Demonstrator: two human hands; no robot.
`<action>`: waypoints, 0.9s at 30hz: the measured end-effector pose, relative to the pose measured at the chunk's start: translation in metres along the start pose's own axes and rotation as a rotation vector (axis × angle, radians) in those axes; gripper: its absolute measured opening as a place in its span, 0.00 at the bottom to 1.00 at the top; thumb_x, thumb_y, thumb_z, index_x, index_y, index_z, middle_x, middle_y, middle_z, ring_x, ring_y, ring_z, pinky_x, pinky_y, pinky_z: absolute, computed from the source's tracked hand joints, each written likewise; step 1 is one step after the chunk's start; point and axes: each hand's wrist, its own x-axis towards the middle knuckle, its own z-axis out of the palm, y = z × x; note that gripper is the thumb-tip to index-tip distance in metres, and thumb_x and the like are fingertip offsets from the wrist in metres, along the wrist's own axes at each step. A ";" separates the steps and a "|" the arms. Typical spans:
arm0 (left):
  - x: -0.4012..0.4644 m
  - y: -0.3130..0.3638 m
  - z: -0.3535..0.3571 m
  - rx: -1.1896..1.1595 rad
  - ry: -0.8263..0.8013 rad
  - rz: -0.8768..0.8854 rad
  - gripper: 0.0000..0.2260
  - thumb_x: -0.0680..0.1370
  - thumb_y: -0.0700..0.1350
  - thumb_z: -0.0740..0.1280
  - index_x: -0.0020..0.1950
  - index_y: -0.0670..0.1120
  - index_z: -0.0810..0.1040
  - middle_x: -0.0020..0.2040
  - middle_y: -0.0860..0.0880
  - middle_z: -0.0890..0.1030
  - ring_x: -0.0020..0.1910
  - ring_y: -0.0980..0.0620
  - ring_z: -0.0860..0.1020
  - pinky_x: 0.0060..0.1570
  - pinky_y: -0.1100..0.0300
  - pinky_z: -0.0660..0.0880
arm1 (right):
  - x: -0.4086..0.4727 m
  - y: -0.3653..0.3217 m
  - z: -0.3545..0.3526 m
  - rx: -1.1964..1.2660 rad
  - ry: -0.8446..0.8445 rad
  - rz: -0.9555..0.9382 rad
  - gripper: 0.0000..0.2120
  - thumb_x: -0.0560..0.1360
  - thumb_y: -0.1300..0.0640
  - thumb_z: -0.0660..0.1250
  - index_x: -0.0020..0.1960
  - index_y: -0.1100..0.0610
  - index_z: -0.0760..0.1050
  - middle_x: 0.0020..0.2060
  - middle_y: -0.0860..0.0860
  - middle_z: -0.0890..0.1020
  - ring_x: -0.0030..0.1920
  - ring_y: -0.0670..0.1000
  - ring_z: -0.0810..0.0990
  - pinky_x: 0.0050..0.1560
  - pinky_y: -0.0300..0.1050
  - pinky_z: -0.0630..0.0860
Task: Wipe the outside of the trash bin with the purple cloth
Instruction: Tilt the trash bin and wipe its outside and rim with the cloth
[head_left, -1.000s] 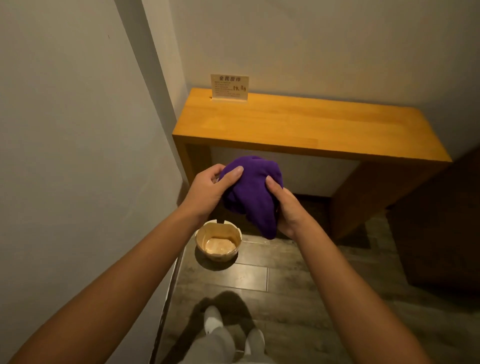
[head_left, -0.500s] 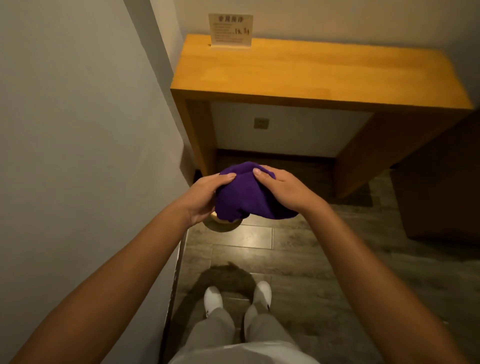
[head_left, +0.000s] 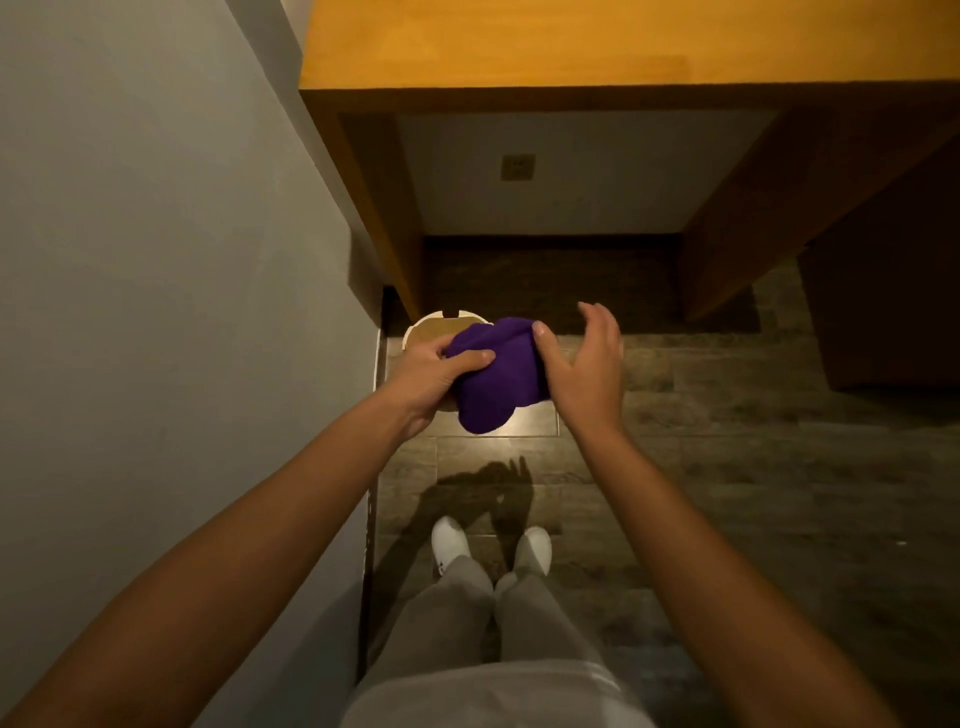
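Purple cloth (head_left: 493, 376), bunched into a soft deep-violet lump, hangs between both hands above the floor; the left hand (head_left: 434, 376) pinches its left edge, thumb pressed on top; the right hand (head_left: 584, 364) is spread, fingers splayed, only its thumb touching the cloth's right side; directly beneath the grip sits the trash bin (head_left: 428, 328), pale-rimmed, mostly hidden by cloth and left hand, its outside wall unseen; beyond the grip, the wooden desk (head_left: 519, 47) is cut off by the frame.
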 end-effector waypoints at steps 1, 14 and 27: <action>0.009 -0.003 0.004 0.048 0.035 0.004 0.18 0.72 0.44 0.78 0.60 0.50 0.79 0.60 0.45 0.83 0.58 0.44 0.81 0.57 0.43 0.81 | -0.003 0.005 0.005 0.021 0.004 -0.020 0.34 0.80 0.35 0.63 0.78 0.55 0.67 0.79 0.54 0.66 0.78 0.55 0.65 0.72 0.56 0.68; 0.153 -0.085 0.009 0.132 -0.011 0.076 0.28 0.79 0.42 0.71 0.78 0.50 0.66 0.64 0.47 0.80 0.61 0.48 0.82 0.56 0.48 0.82 | 0.071 0.121 0.121 0.453 -0.332 0.084 0.47 0.70 0.30 0.72 0.82 0.42 0.56 0.70 0.43 0.73 0.63 0.42 0.78 0.52 0.38 0.82; 0.388 -0.225 -0.068 0.103 -0.021 0.193 0.17 0.81 0.45 0.68 0.68 0.59 0.78 0.66 0.51 0.78 0.65 0.47 0.77 0.62 0.45 0.79 | 0.183 0.280 0.314 0.512 -0.422 -0.019 0.37 0.67 0.30 0.76 0.72 0.26 0.64 0.61 0.30 0.80 0.60 0.38 0.81 0.51 0.37 0.81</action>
